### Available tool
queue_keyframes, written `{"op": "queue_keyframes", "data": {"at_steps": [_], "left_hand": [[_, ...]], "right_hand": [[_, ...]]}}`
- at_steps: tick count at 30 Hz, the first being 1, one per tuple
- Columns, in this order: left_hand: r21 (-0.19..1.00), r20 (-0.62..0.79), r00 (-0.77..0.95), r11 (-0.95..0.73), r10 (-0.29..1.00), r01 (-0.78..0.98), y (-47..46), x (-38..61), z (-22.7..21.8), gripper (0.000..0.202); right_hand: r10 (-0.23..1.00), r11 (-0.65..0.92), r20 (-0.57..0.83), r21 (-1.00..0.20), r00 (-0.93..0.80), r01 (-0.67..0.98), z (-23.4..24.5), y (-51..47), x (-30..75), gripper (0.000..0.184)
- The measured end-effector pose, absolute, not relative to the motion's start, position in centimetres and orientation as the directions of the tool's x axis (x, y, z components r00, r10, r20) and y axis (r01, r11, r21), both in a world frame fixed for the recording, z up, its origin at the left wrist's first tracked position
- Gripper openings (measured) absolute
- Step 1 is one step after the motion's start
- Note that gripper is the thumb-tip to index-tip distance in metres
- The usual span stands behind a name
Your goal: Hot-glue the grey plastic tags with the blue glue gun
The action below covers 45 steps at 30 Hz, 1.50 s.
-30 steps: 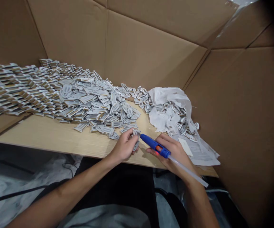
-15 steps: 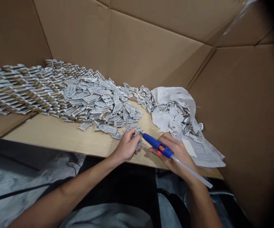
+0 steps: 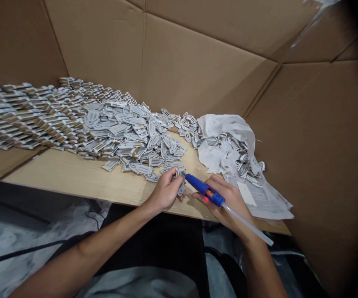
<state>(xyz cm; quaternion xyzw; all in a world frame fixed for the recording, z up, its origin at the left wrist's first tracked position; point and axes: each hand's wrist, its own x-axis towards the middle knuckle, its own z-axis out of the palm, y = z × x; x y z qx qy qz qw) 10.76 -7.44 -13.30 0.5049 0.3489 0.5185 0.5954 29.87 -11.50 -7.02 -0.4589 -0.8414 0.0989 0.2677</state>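
My left hand [image 3: 167, 191] pinches a small grey-and-white plastic piece [image 3: 181, 188] between thumb and fingers above the table's front edge. In my right hand [image 3: 225, 198] is a blue glue gun [image 3: 204, 189] with an orange part and a small red light; a clear glue stick [image 3: 247, 224] sticks out of its rear end. Its tip meets the upper part of the held piece, or nearly so; I cannot tell which. Just beyond my left hand lies a large loose heap of similar grey pieces [image 3: 135, 136].
Neat stacked rows of the pieces [image 3: 27, 118] fill the left side. To the right, a torn white bag [image 3: 228, 123] spills more pieces over printed paper sheets [image 3: 268, 205]. Tall cardboard walls [image 3: 197, 58] surround the wooden tabletop [image 3: 73, 171] at the back and sides.
Both hands keep almost the same place. The glue gun has shifted very slightly left, its tip still at the held piece, and the left fingers below the piece have moved a little.
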Motion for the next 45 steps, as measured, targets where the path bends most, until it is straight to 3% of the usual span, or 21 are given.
{"op": "queue_keyframes", "data": {"at_steps": [24,37,45], "left_hand": [[0.967,0.147,0.223,-0.093,0.964,-0.237,-7.4,10.6,-13.5,0.013],[0.992,0.099,0.177,-0.083,0.979,-0.093,-7.1,10.5,-14.1,0.02],[0.981,0.189,0.131,-0.181,0.973,-0.067,-6.9,10.4,-13.9,0.024]], "right_hand": [[0.803,0.572,0.4,-0.305,-0.443,0.761,-7.4,-11.4,29.8,0.035],[0.824,0.559,0.331,-0.354,-0.459,0.75,-8.2,-11.5,29.8,0.011],[0.819,0.568,0.298,-0.305,-0.49,0.765,-8.3,-11.5,29.8,0.009]]}}
